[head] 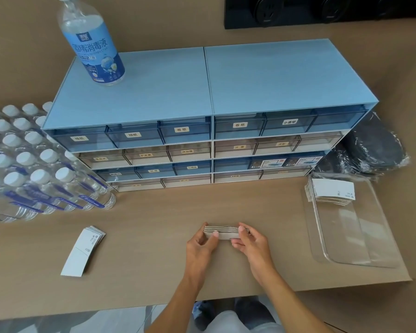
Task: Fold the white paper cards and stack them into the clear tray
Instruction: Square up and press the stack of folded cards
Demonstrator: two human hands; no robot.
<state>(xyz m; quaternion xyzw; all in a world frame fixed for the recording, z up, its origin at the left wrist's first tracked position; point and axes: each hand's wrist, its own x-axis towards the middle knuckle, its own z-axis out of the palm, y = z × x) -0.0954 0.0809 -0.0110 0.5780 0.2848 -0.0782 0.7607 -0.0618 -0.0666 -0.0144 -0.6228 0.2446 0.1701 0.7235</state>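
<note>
Both hands hold a small bundle of folded white paper cards just above the table, near its front middle. My left hand grips the bundle's left end, my right hand its right end. A pile of unfolded white cards lies flat on the table to the left. The clear tray sits at the right; a stack of folded cards lies in its far end, and the rest of the tray holds nothing.
A blue drawer cabinet with labelled drawers stands behind the work area, with a disinfectant bottle on top. A wrapped pack of water bottles lies at the left. Black wrapped items sit behind the tray.
</note>
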